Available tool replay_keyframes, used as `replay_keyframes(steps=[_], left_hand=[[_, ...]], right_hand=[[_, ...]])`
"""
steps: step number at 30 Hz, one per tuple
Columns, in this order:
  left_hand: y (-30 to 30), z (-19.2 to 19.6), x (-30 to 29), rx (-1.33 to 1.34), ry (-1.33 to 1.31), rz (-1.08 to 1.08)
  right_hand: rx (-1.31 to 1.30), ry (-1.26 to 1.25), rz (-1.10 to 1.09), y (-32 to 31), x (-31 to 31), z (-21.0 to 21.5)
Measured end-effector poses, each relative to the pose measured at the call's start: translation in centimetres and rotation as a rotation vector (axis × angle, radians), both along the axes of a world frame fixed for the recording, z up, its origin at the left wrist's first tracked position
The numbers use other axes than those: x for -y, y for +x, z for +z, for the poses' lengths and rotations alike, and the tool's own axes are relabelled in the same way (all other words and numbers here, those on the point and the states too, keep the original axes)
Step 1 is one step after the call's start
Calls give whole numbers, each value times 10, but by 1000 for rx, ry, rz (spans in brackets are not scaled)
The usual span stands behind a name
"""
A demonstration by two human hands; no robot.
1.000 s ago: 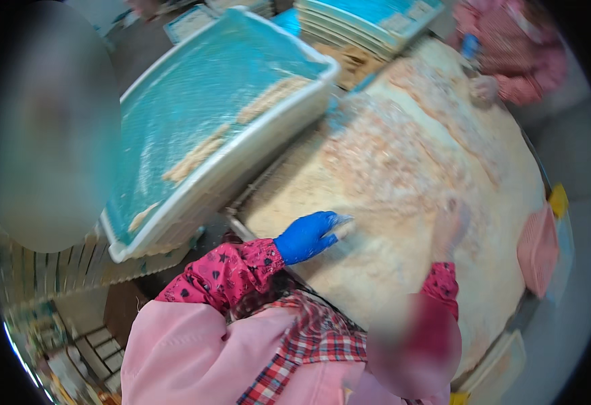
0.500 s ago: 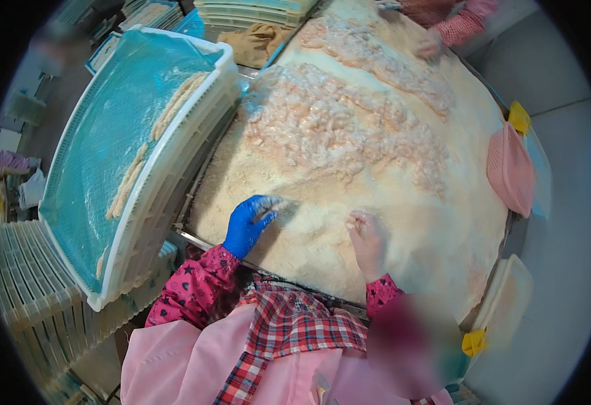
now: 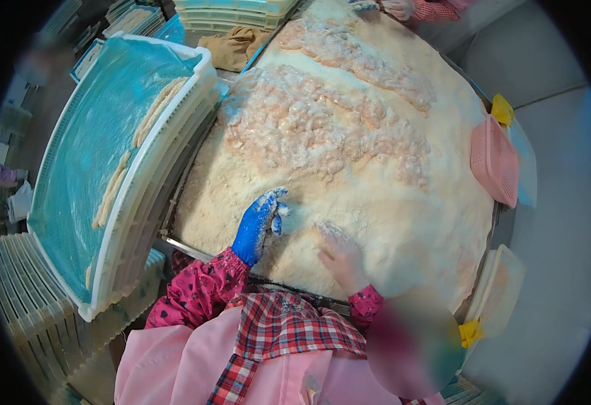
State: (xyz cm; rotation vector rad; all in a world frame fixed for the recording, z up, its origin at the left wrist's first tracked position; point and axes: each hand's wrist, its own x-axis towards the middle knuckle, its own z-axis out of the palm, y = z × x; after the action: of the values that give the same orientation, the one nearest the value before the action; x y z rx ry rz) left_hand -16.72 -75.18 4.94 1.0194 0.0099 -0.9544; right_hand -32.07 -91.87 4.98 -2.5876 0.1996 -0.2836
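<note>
My left hand (image 3: 260,221), in a blue glove dusted with pale coating, hovers low over the near part of the table with its fingers apart. I see nothing held in it. To its right, my right hand (image 3: 341,255) rests on the pale crumb-like coating (image 3: 383,223), fingers stretched forward and thumb out to the side. Its fingertips are whitened by the coating. Beyond both hands lies a wide heap of wet, pale pink raw meat pieces (image 3: 302,121), partly mixed into the coating.
At left, a white tray (image 3: 117,263) lined with blue sheet holds coated strips (image 3: 157,111) and tops a stack. More trays (image 3: 19,297) stand below it. A pink basket (image 3: 494,162) hangs at the right edge. A brown cloth (image 3: 235,47) and a co-worker's hand (image 3: 398,8) are at the far side.
My right hand has gone from a pinch to stretched fingers, moving left and nearer to me. My left hand has turned and its fingers point farther forward. The co-worker's hands have shifted left.
</note>
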Motion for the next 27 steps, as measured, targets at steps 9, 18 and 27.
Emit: replay_keyframes(steps=[9,18,27], left_hand=[[-33,-31,39,-363,-436,161],[-28,18,62,-309,-596,134],[-57,-13,63,653,-611,243]], right_hand=[[-28,1280,-595,17,-20,8],[409,311,-157,35,-51,53],[621,261,-8,66,-69,48]])
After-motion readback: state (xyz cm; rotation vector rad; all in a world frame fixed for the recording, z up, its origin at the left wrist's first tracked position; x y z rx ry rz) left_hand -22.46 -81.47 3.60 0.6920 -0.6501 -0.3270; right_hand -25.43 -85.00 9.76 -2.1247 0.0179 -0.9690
